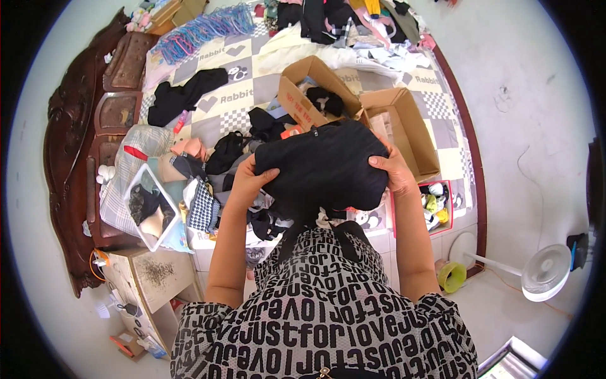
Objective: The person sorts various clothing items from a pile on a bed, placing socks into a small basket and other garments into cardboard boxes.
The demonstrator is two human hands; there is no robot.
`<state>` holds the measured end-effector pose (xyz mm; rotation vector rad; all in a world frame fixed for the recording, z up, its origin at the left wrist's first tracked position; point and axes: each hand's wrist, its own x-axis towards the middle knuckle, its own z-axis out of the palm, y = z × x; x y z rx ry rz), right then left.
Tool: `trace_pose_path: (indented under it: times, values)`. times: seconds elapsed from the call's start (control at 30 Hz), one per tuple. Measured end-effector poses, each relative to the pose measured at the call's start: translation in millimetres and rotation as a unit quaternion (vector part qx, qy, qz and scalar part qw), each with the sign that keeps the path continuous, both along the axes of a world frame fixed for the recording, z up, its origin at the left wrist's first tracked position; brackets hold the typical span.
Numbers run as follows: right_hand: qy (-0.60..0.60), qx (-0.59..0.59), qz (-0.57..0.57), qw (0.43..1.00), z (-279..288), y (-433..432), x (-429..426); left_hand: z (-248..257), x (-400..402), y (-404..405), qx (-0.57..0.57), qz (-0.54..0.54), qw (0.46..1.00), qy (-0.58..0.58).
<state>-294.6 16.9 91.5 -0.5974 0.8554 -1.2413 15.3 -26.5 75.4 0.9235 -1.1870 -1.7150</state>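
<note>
Both hands hold a black cloth garment (322, 166) stretched between them, above the near edge of the bed. My left hand (251, 180) grips its left edge, thumb on top. At the right edge, my right hand (395, 168) pinches the fabric in the same way. Just beyond the garment stands an open cardboard box (303, 102) with dark and light cloth in it. Beside that, a second cardboard box (412, 137) holds pale folded cloth. Loose dark clothes (227, 151) lie left of the garment, which hides part of the bed.
A white-rimmed plastic bin (176, 222) with clothes stands at the left, near a wooden nightstand (156, 275). A red-edged box (450, 208) of small cloth items sits at the right. Hangers (203, 33) and heaped clothes (331, 23) lie at the far side. A white fan (547, 272) stands on the right.
</note>
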Motion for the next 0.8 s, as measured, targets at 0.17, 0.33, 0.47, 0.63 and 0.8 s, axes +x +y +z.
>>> trace_pose_path:
  times: [0.17,0.33,0.47,0.63,0.8]
  values:
    - [-0.039,-0.035,-0.01,0.999,5,-5,3,-16,-4,-14,-0.072,0.087,0.994,0.01]
    - [-0.133,-0.031,-0.053,0.989,9,-13,24,-51,-16,-9,-0.068,0.129,0.976,-0.16]
    - [-0.145,-0.041,-0.071,0.986,13,-21,41,-48,-54,30,-0.095,-0.016,0.977,-0.189]
    - [-0.14,-0.013,-0.077,0.987,24,-21,54,-39,-85,41,-0.306,0.001,0.936,-0.177]
    - [-0.131,-0.014,-0.039,0.991,32,-18,59,-51,-84,11,-0.238,0.062,0.966,-0.083]
